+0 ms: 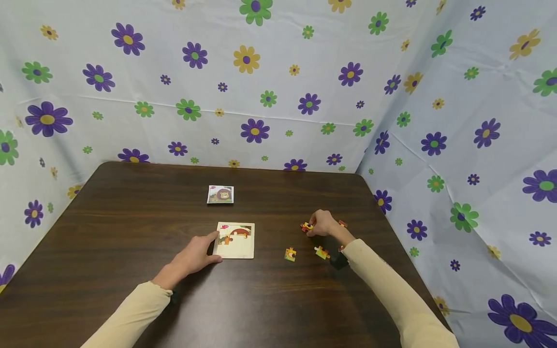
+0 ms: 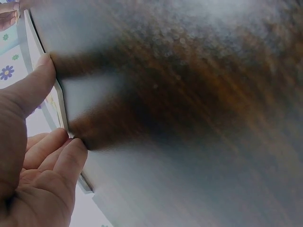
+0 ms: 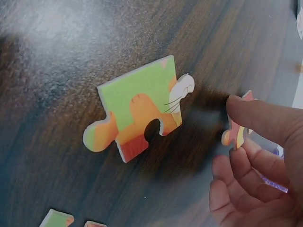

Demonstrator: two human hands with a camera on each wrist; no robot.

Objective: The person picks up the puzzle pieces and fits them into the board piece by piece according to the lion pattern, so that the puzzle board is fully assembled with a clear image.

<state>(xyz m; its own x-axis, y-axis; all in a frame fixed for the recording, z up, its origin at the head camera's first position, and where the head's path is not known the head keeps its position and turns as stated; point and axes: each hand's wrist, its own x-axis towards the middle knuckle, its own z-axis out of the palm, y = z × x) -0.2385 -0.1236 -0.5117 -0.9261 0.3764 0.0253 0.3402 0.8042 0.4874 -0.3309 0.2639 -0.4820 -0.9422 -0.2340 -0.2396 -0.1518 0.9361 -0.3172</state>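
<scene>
Watching from a distance, I see the left hand (image 1: pixel 193 253) at the left edge of a pale puzzle board (image 1: pixel 241 248), near the middle of the dark table (image 1: pixel 109 251); its thumb and forefinger are spread apart, tips touching the edge. The head view alone gives me the board's face: a pink flower at far left, a red-brown mane along the far side, an orange section at left, and bare surface toward near and right. The left wrist view catches the board almost edge-on. To the right, the right hand (image 1: pixel 324 224) pinches a puzzle piece (image 3: pixel 235 130) between thumb and fingers, above the table. Only the right wrist view shows me its colours closely, red, yellow and orange, with the piece tilted up on its side. That view also enlarges a loose piece (image 3: pixel 142 111), green and orange with a white, whiskered tab, lying flat. Beyond the board, the head view shows a lion card (image 1: pixel 221 195).
</scene>
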